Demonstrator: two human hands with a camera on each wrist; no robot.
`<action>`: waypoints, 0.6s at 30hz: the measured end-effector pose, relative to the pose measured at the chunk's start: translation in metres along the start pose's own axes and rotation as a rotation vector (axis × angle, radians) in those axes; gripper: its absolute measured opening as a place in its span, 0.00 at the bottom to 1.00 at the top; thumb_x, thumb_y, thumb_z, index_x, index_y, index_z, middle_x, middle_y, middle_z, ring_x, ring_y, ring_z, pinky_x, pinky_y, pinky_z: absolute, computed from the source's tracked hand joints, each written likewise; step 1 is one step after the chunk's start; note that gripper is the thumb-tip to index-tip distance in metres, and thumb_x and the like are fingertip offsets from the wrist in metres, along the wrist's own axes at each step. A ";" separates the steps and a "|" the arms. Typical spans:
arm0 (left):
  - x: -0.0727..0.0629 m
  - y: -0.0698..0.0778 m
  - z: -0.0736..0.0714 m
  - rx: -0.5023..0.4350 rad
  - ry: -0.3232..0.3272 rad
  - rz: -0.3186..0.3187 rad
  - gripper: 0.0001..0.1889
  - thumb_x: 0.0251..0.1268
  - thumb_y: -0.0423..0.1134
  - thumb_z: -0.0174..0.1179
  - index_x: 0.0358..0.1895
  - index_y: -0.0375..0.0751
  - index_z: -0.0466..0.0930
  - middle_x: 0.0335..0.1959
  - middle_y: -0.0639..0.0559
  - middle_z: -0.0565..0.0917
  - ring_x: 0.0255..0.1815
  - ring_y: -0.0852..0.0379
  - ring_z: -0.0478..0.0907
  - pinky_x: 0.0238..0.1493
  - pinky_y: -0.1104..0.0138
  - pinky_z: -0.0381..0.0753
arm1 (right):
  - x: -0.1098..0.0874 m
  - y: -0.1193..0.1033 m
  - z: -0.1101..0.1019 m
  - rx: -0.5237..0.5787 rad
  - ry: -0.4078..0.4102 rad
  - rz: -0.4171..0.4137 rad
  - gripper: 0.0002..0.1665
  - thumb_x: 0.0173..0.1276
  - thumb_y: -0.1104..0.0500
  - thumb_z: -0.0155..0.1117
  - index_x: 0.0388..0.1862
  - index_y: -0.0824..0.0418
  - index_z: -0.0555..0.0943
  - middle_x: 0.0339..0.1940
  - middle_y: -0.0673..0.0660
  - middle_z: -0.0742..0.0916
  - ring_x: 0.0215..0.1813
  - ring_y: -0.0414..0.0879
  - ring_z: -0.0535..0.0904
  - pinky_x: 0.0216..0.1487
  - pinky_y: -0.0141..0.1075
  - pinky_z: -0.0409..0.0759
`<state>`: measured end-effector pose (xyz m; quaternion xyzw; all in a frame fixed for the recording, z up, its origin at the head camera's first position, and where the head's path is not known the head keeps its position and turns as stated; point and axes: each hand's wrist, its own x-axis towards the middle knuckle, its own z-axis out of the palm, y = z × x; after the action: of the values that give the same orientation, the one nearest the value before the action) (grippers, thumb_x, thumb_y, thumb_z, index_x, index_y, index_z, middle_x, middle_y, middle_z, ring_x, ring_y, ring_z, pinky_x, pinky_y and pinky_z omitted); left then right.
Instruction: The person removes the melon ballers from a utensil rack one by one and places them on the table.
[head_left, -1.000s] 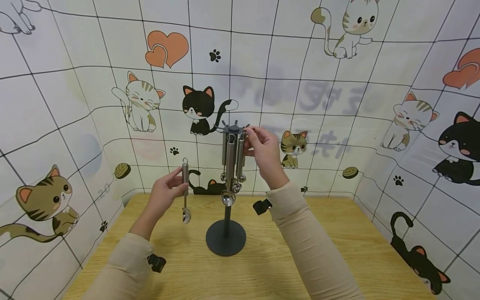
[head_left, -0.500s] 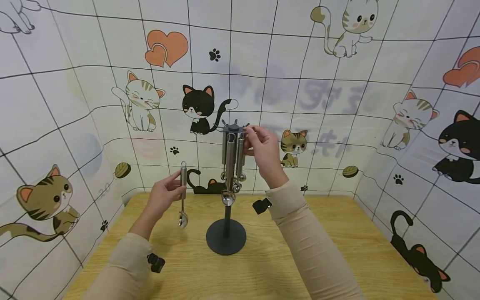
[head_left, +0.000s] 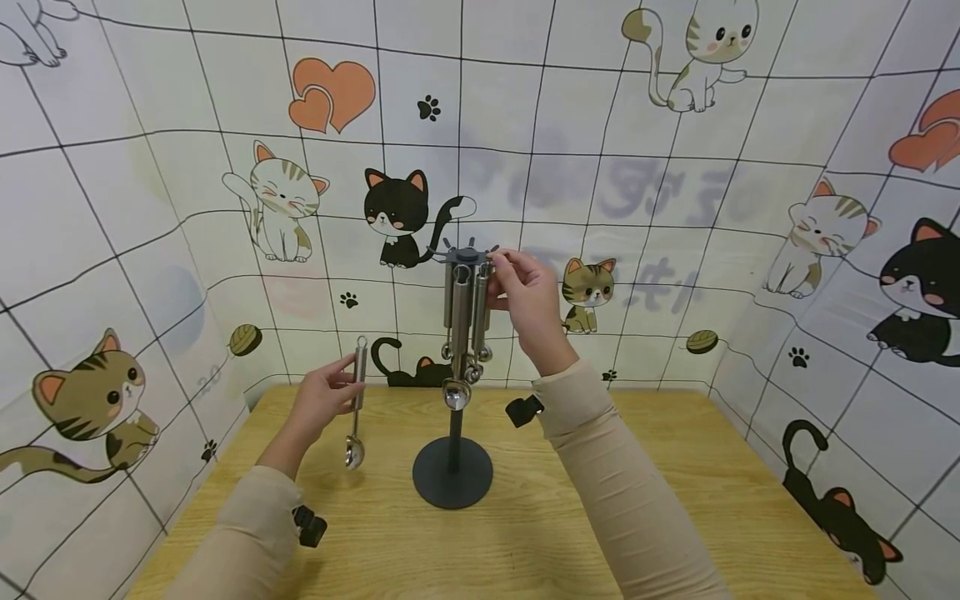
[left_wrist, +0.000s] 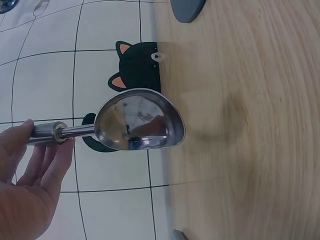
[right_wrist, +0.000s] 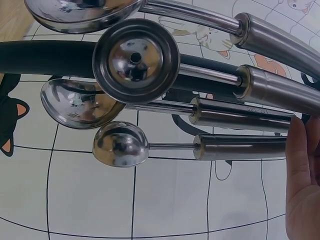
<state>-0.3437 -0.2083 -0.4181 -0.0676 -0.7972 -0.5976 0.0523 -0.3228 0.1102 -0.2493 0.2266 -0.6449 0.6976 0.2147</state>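
My left hand [head_left: 322, 398] pinches the handle of a shiny metal ice cream scoop [head_left: 355, 451], held upright with a slight tilt, bowl down, left of the rack. In the left wrist view the scoop's deep bowl [left_wrist: 140, 120] has one straight-cut side. A dark utensil rack [head_left: 452, 473] stands on the table, with several metal scoops [head_left: 456, 394] hanging from its top. My right hand [head_left: 531, 300] is at the rack's upper right, thumb and forefinger pinching the end of a hook arm. In the right wrist view its fingers [right_wrist: 298, 165] touch the handle ends of hanging scoops.
The wooden table [head_left: 585, 492] spreads around the rack's round base. A white grid-patterned sheet [head_left: 495, 108] with cartoon cats and hearts covers the back and both sides, close behind the rack.
My left hand has carried the scoop slightly left and down, away from the rack, and its bowl has swung leftward. My right hand keeps its place at the rack's top.
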 end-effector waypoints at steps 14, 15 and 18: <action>0.001 -0.020 -0.011 0.009 -0.046 -0.070 0.35 0.73 0.31 0.61 0.80 0.43 0.58 0.62 0.27 0.74 0.50 0.46 0.83 0.47 0.55 0.87 | 0.000 0.000 0.000 0.000 0.002 0.007 0.16 0.79 0.55 0.59 0.52 0.67 0.83 0.27 0.55 0.81 0.29 0.44 0.79 0.33 0.38 0.87; 0.001 -0.022 -0.011 0.007 -0.049 -0.075 0.35 0.74 0.31 0.61 0.80 0.43 0.58 0.63 0.27 0.74 0.50 0.45 0.83 0.47 0.55 0.87 | 0.000 0.000 0.000 0.000 0.002 0.007 0.17 0.79 0.55 0.59 0.52 0.67 0.83 0.26 0.55 0.81 0.29 0.44 0.79 0.33 0.38 0.87; 0.001 -0.026 -0.014 0.004 -0.050 -0.088 0.35 0.74 0.30 0.60 0.80 0.41 0.57 0.64 0.25 0.72 0.50 0.44 0.83 0.47 0.55 0.87 | 0.000 0.000 0.000 0.001 -0.001 0.009 0.17 0.79 0.55 0.59 0.53 0.68 0.83 0.26 0.55 0.81 0.29 0.44 0.79 0.34 0.38 0.87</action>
<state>-0.3488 -0.2288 -0.4391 -0.0472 -0.8017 -0.5959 0.0062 -0.3223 0.1105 -0.2491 0.2242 -0.6456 0.6988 0.2112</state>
